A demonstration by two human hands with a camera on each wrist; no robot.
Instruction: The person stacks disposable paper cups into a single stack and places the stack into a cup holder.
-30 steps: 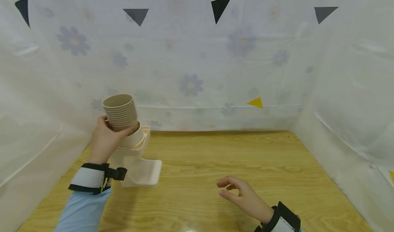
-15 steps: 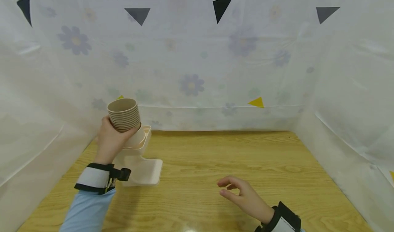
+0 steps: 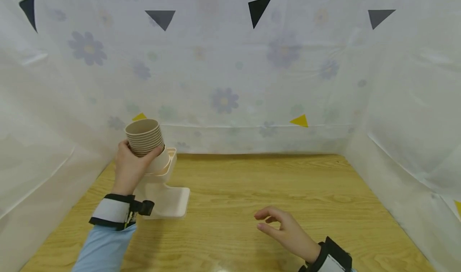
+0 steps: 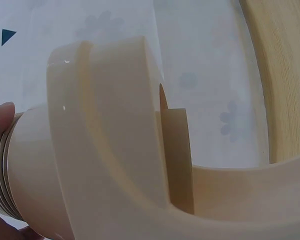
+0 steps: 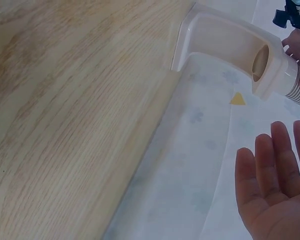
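Note:
My left hand (image 3: 129, 168) grips a stack of beige paper cups (image 3: 143, 140), thumb on the near right side and fingers round the far left. The stack's open mouths face up, leaning a little left, and its lower end is in the round collar (image 3: 158, 164) of a cream cup dispenser (image 3: 171, 202). In the left wrist view the ribbed cup rims (image 4: 0, 172) meet the collar (image 4: 32, 170), close beside the dispenser head (image 4: 110, 145). My right hand (image 3: 288, 232) is held over the table at the right, fingers loosely bent and holding nothing; the right wrist view shows its palm (image 5: 277, 195).
The dispenser stands on the left of a wood-grain table (image 3: 252, 192), its flat base reaching right. A pale flowered curtain (image 3: 223, 67) hangs behind, with white sheets on both sides. Black, grey and yellow triangles (image 3: 299, 120) are stuck on it.
The cup stack has gone down and slightly right, deeper into the collar, with my left hand moving along. A yellow triangle behind it has come into view. My right hand has stayed put.

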